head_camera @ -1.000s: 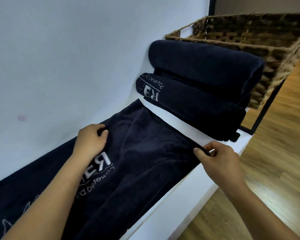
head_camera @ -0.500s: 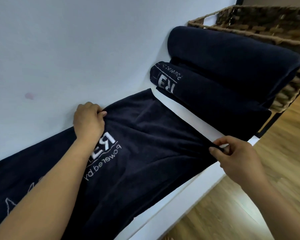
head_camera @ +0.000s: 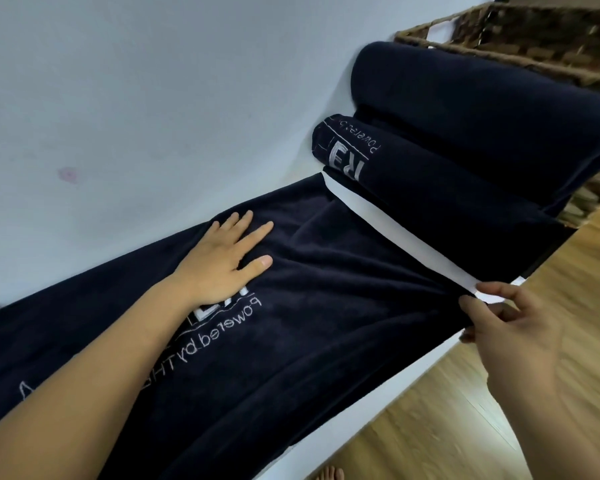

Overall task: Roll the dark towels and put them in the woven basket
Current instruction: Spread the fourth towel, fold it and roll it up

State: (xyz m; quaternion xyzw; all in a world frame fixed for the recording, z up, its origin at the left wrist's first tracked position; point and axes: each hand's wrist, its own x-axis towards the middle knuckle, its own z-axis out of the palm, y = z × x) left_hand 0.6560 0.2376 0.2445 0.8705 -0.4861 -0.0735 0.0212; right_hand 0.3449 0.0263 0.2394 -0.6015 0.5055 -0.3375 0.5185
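A dark navy towel (head_camera: pixel 326 306) with white lettering lies spread flat along the white shelf (head_camera: pixel 395 237). My left hand (head_camera: pixel 222 261) presses flat on it near the wall, fingers straight. At the shelf's front edge, my right hand (head_camera: pixel 510 327) pinches the towel's near corner between thumb and fingers. Beyond a strip of bare shelf lie two rolled dark towels: a lower one (head_camera: pixel 430 188) with a logo and a plain one (head_camera: pixel 482 109) stacked on it. The woven basket (head_camera: pixel 534 39) stands behind them at the top right; its inside is hidden.
A pale wall (head_camera: pixel 153 98) runs along the shelf's far side. Wooden floor (head_camera: pixel 465 427) lies below the shelf on the right, with toes (head_camera: pixel 329 474) showing at the bottom edge.
My left hand let go of the towel's far edge and now lies flat on the cloth. The right hand still pinches the near corner. The view has moved closer.
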